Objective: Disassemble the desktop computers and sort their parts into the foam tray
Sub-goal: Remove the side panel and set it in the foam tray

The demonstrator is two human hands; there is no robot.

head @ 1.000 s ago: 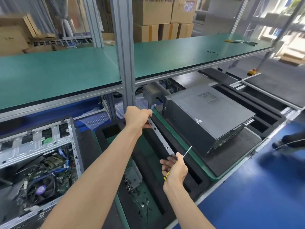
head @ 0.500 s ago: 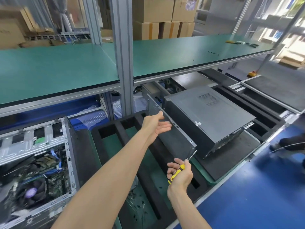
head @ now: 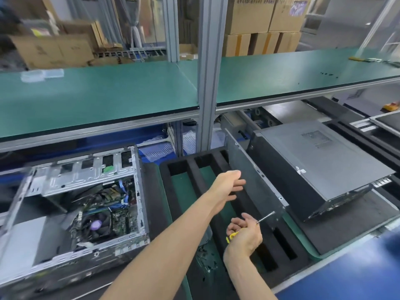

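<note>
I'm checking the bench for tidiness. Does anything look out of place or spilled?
Yes. Small dark screws lie scattered loose on the green mat at the near end of the foam tray, by a clear bag, not gathered in any container.

— What's behind?
— A green shelf (head: 108, 98) on grey metal posts (head: 207, 61), with stacked cardboard boxes (head: 264, 24) beyond.
— And the floor?
— Blue floor (head: 357, 276), lower right.

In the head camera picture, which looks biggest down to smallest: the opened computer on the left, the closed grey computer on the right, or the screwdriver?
1 and 2. Opened computer and closed grey computer: alike in size; the opened one lies nearer, so no ranking.
3. Screwdriver, smallest by far, though partly hidden in the right hand.
</note>
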